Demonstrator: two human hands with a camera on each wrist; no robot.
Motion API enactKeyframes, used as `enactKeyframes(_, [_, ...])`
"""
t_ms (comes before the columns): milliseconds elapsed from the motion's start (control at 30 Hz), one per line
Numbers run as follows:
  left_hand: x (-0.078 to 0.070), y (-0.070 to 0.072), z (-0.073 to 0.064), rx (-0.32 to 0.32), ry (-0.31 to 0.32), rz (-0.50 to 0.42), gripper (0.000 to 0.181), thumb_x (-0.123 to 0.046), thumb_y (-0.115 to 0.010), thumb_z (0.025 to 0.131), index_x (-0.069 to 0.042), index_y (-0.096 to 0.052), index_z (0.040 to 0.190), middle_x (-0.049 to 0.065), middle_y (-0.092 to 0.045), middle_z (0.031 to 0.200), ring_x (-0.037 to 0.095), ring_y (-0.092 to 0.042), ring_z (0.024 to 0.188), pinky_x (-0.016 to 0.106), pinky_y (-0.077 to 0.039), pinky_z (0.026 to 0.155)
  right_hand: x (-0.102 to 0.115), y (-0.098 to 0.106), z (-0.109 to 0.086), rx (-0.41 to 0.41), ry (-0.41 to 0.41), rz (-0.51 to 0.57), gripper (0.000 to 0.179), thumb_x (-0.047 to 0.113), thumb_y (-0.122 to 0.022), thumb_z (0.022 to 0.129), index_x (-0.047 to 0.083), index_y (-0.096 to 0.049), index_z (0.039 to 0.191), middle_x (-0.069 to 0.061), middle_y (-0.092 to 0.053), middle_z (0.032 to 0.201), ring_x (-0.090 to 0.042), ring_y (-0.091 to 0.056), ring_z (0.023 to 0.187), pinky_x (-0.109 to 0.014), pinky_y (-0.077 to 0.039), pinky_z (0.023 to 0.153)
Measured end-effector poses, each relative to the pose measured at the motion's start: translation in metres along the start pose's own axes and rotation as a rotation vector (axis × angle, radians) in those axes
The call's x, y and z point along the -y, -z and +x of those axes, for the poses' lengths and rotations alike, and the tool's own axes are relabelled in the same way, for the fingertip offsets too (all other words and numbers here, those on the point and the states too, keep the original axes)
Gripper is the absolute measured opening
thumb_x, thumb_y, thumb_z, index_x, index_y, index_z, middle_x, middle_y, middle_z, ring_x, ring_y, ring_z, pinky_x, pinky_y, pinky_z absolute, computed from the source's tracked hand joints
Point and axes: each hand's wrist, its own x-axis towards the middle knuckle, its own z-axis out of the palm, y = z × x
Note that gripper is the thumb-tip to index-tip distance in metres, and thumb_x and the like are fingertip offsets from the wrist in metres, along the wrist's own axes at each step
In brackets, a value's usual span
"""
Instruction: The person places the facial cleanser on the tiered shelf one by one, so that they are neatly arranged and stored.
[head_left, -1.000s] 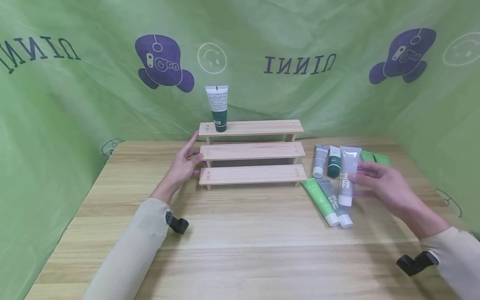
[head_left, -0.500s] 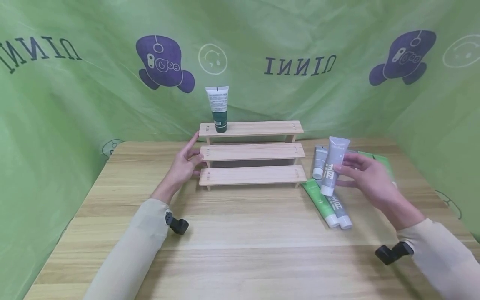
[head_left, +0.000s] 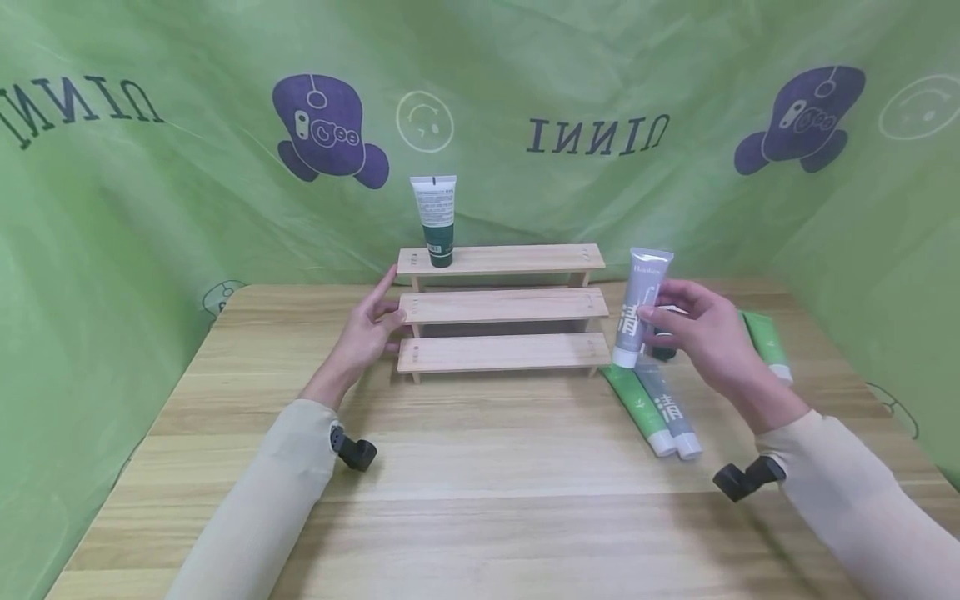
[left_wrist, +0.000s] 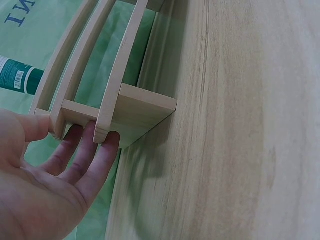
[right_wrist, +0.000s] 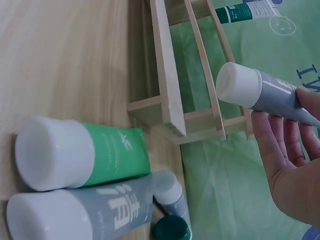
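Note:
My right hand [head_left: 705,329] pinches a grey squeeze tube [head_left: 640,304] between thumb and fingers, white cap downward and tilted slightly. It is raised beside the right end of a three-step wooden rack [head_left: 502,308]. At the rack's left end, my left hand [head_left: 367,329] holds the step ends; its thumb [left_wrist: 36,127] and fingers [left_wrist: 82,157] touch them in the left wrist view. A white and dark green tube [head_left: 437,221] stands cap down on the top step, at its left. Below the held tube, a green tube [head_left: 640,408] and another grey tube [head_left: 670,412] lie side by side.
Behind my right hand lies another green tube [head_left: 767,342]. A small grey tube [right_wrist: 170,192] and a dark green cap [right_wrist: 172,228] show low in the right wrist view. A green printed curtain [head_left: 487,100] hangs behind the wooden table [head_left: 480,500].
My right hand has lifted the grey tube from the group on the right and carried it left and upward toward the rack. My left hand has stayed at the rack's left end.

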Motion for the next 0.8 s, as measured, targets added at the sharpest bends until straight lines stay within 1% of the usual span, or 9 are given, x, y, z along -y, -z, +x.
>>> enactKeyframes(133, [0.0, 0.0, 0.0, 0.004, 0.009, -0.011, 0.075, -0.003, -0.047, 0.104, -0.044, -0.017, 0.159, 0.025, -0.048, 0.143, 0.044, -0.058, 0.117, 0.052, -0.058, 0.089, 0.006, -0.008, 0.005, 0.003, 0.031, 0.005, 0.049, 0.022, -0.071, 0.095, 0.004, -0.051, 0.136, -0.009, -0.059, 0.118, -0.013, -0.069, 0.1, -0.035, -0.061, 0.085])
enactKeyframes(267, [-0.001, 0.0, -0.001, 0.006, 0.019, -0.012, 0.075, -0.004, -0.048, 0.105, -0.047, -0.018, 0.158, 0.025, -0.046, 0.144, 0.044, -0.058, 0.118, 0.051, -0.058, 0.089, 0.01, -0.015, 0.012, 0.021, 0.084, 0.099, 0.04, 0.013, -0.073, 0.093, 0.005, -0.054, 0.127, -0.009, -0.06, 0.114, -0.013, -0.068, 0.1, -0.032, -0.061, 0.081])
enactKeyframes(400, [-0.001, 0.001, -0.001, 0.003, 0.029, -0.013, 0.075, -0.005, -0.048, 0.105, -0.051, -0.02, 0.156, 0.025, -0.044, 0.145, 0.042, -0.058, 0.119, 0.051, -0.058, 0.09, 0.015, -0.021, 0.017, 0.038, 0.113, 0.168, 0.037, 0.007, -0.074, 0.092, 0.007, -0.056, 0.124, -0.009, -0.061, 0.114, -0.014, -0.068, 0.1, -0.032, -0.061, 0.08])
enactKeyframes(500, [-0.001, 0.001, -0.001, 0.003, 0.032, -0.014, 0.075, -0.005, -0.048, 0.105, -0.051, -0.02, 0.156, 0.024, -0.045, 0.145, 0.041, -0.058, 0.118, 0.051, -0.058, 0.09, 0.02, -0.026, 0.022, 0.028, 0.121, 0.147, 0.037, 0.005, -0.073, 0.092, 0.005, -0.055, 0.125, -0.009, -0.061, 0.114, -0.015, -0.068, 0.1, -0.034, -0.062, 0.08])
enactKeyframes(633, [0.0, 0.0, -0.001, 0.0, 0.028, -0.007, 0.075, -0.004, -0.048, 0.105, -0.047, -0.018, 0.158, 0.023, -0.046, 0.145, 0.041, -0.059, 0.117, 0.05, -0.058, 0.089, 0.028, -0.034, 0.028, 0.01, 0.11, 0.106, 0.04, 0.005, -0.073, 0.092, 0.003, -0.054, 0.128, -0.01, -0.061, 0.116, -0.017, -0.067, 0.102, -0.035, -0.061, 0.082])
enactKeyframes(800, [0.0, 0.0, -0.001, -0.001, 0.026, -0.008, 0.075, -0.004, -0.048, 0.105, -0.046, -0.017, 0.159, 0.023, -0.045, 0.146, 0.042, -0.058, 0.117, 0.049, -0.059, 0.088, 0.036, -0.043, 0.037, 0.0, 0.108, 0.076, 0.042, 0.009, -0.073, 0.093, 0.006, -0.054, 0.13, -0.011, -0.059, 0.12, -0.019, -0.065, 0.106, -0.034, -0.061, 0.084])
